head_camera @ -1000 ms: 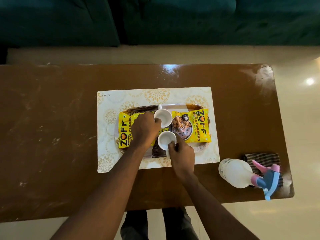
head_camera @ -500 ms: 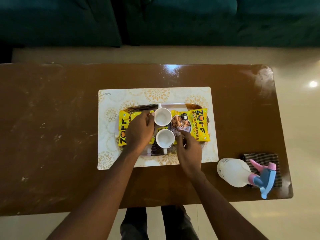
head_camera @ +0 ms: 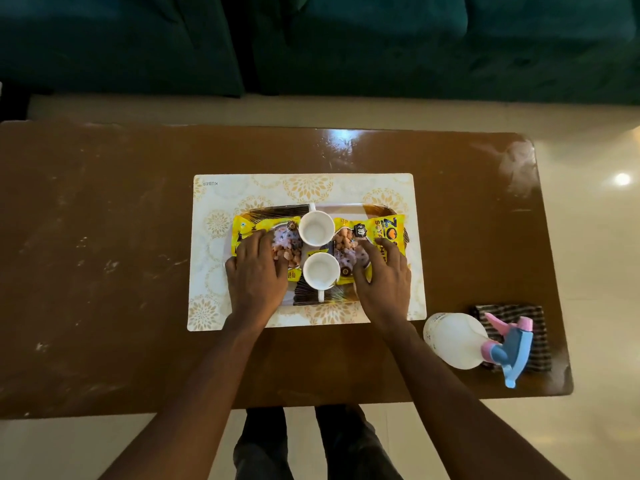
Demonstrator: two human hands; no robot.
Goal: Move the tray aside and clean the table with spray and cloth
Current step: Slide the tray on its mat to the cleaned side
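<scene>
While both hands lie flat and unclenched on snack packets, left hand at 9 o'clock of tray, 2 white cups btwn hands, right hand at 3 o'clock, tray on placemat mid-table, spray bottle touching cloth at 4 o'clock.

Both bare forearms reaching forward over the tabletop's near edge, left hand palm down with fingers spread flat, right hand palm down, fingers splayed and extended, the two hands apart, side by side
</scene>
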